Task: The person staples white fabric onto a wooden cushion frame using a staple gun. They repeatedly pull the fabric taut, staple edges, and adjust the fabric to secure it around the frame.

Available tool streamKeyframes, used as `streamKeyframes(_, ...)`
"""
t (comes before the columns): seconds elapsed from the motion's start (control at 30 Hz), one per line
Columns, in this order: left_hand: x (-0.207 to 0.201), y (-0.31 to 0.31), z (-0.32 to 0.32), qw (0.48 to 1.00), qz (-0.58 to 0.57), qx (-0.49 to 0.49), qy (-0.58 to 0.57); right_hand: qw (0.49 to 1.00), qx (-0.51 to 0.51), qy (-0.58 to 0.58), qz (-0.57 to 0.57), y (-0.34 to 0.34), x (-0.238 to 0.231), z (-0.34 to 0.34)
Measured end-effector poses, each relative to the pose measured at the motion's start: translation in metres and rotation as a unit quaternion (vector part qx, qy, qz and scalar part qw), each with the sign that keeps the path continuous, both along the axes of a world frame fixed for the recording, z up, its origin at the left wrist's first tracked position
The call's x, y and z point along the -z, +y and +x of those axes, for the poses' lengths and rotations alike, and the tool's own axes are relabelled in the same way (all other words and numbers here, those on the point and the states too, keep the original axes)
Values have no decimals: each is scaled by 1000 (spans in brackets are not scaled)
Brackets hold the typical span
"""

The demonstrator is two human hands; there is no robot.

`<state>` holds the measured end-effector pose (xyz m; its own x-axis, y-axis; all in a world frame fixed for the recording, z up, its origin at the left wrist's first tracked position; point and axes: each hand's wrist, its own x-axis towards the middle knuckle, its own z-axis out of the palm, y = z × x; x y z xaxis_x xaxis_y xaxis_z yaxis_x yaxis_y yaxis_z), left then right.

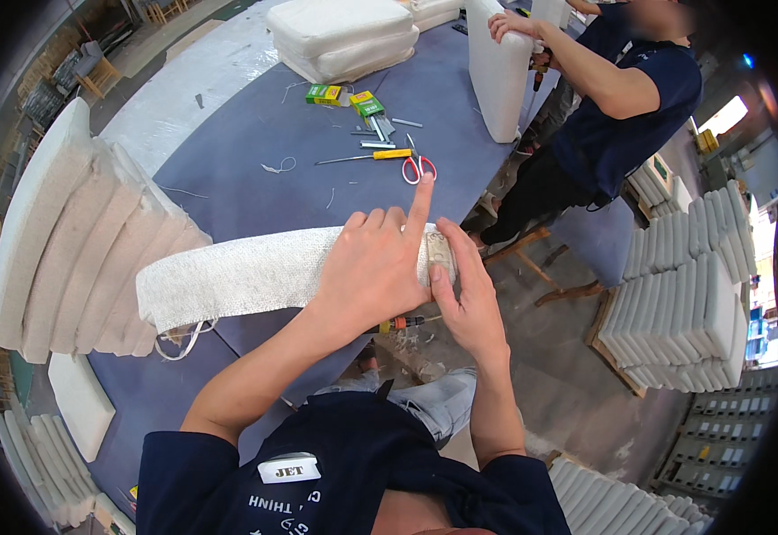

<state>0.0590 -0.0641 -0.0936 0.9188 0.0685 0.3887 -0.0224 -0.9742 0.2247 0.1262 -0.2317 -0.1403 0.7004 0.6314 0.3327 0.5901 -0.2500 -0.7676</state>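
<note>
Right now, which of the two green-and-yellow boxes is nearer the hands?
The right-hand box: it lies nearer the left hand, with loose metal strips beside it. The other box lies farther left and farther away.

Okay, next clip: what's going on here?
At a blue-grey table, a person's left hand lies across a white cushion, index finger extended, while the right hand holds its end at a small beige patch. Scissors and a yellow-handled tool lie beyond. Farther off, a co-worker's hand steadies another upright cushion.
</note>
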Motion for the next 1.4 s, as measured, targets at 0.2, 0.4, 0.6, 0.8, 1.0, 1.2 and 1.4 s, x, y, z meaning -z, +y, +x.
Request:
streamKeyframes(0.2,0,-3,-7,1000,0,-2,23,997,22,44,-58,-2,-20,-13)
streamKeyframes(0.4,1,-4,-4,1000,-5,0,31,998,38,48,6,-2,-8,-10)
streamKeyframes(0.6,-3,3,0,994,82,54,46,811,116,384,425,2,52,63)
streamKeyframes(0.8,8,6,10,985,141,99,-29,918,197,345,2,31,172,166)
streamKeyframes(1.0,16,7,25,984,147,96,-12,829,68,491,259,77,241,160)
streamKeyframes(1.2,10,28,36,988,132,69,33,939,251,223,68,71,317,-17)
streamKeyframes(1.4,9,36,78,993,108,20,50,986,-1,-10,-166,48,320,-130)
